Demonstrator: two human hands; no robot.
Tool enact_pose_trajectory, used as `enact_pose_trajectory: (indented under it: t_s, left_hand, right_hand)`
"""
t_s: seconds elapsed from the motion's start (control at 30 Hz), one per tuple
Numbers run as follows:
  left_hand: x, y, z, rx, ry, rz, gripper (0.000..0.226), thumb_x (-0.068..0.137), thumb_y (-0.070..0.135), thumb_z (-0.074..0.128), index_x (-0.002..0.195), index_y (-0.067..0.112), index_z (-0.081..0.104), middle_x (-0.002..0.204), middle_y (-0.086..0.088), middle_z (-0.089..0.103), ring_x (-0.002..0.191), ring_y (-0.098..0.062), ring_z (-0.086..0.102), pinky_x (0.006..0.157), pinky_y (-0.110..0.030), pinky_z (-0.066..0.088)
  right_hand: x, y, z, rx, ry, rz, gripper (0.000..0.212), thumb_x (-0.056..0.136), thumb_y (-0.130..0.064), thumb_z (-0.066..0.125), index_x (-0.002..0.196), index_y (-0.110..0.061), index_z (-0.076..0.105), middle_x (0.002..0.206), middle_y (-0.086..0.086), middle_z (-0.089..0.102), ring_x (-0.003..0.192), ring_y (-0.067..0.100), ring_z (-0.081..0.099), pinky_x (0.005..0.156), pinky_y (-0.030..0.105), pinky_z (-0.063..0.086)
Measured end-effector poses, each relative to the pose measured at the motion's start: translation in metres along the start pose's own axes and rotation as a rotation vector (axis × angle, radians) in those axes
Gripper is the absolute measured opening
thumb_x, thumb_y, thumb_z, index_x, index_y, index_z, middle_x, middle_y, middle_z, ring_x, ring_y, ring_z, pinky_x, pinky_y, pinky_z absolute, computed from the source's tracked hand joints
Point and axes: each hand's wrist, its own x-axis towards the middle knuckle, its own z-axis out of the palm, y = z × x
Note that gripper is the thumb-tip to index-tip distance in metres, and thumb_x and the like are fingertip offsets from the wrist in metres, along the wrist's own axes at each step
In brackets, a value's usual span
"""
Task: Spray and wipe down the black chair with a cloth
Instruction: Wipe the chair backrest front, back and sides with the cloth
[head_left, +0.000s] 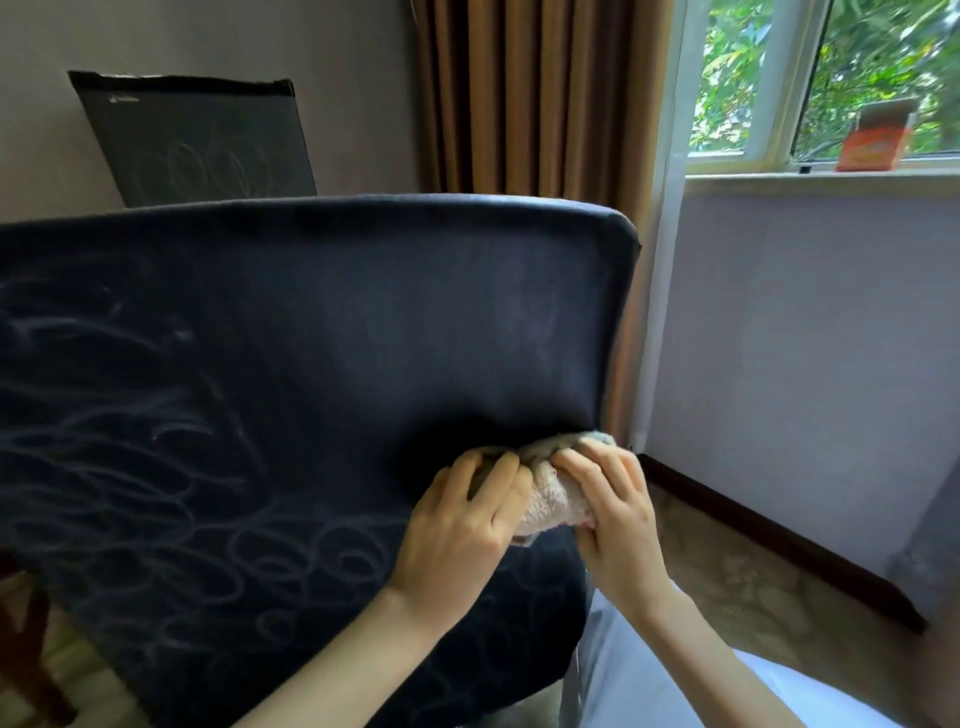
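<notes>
The black chair (322, 332) fills the left and middle of the head view, its fabric covered in pale chalk-like scribbles on the left side and seat. A bunched pale cloth (545, 491) is pressed into the crease where the backrest meets the seat, near the chair's right edge. My left hand (462, 525) grips the cloth's left end with curled fingers. My right hand (613, 514) holds its right end. Both hands touch the cloth and the chair. No spray bottle is in view.
A dark board (197, 140) with faint scribbles leans on the wall behind the chair. Brown curtains (524, 98) hang beside a window with an orange box (875, 137) on its sill. A patterned carpet and a dark skirting board (779, 540) lie to the right.
</notes>
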Motion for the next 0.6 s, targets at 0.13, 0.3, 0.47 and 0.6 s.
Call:
enact_pose_trajectory:
  t_s: [0.13,0.3,0.47,0.6]
  left_hand:
    - [-0.01,0.006,0.002,-0.047,-0.056,-0.021,0.021,0.085,0.002,0.059,0.098,0.014,0.071,0.097,0.0,0.067,0.086,-0.021,0.059,0.061,-0.033,0.055]
    - [0.059,-0.011,-0.056,-0.028,0.121,-0.077,0.019,0.09,0.007,0.06,0.103,0.016,0.071,0.106,0.0,0.068,0.09,-0.024,0.057,0.069,-0.034,0.05]
    - [0.128,-0.047,-0.096,0.114,0.219,-0.076,0.023,0.084,0.006,0.067,0.106,0.014,0.069,0.108,0.0,0.068,0.09,-0.026,0.06,0.072,-0.031,0.045]
    - [0.091,-0.044,-0.074,0.105,0.159,-0.013,0.023,0.092,0.003,0.055,0.105,0.014,0.07,0.108,0.0,0.069,0.086,-0.025,0.062,0.067,-0.031,0.049]
  right_hand:
    - [-0.013,0.002,0.0,0.014,-0.048,0.005,0.073,0.06,0.02,0.073,0.12,-0.016,0.054,0.123,0.0,0.051,0.111,0.024,0.047,0.107,0.023,0.031]
    - [0.06,-0.037,-0.051,0.007,0.181,-0.111,0.047,0.071,0.014,0.07,0.115,-0.003,0.064,0.116,0.018,0.058,0.11,0.035,0.049,0.101,0.034,0.037]
    - [0.132,-0.067,-0.083,-0.031,0.281,-0.219,0.03,0.088,-0.01,0.064,0.116,-0.002,0.063,0.12,0.016,0.058,0.111,0.027,0.048,0.101,0.025,0.036]
    - [0.097,-0.054,-0.056,-0.056,0.185,-0.129,0.034,0.083,-0.004,0.066,0.117,-0.002,0.062,0.121,0.015,0.057,0.112,0.028,0.046,0.104,0.03,0.035]
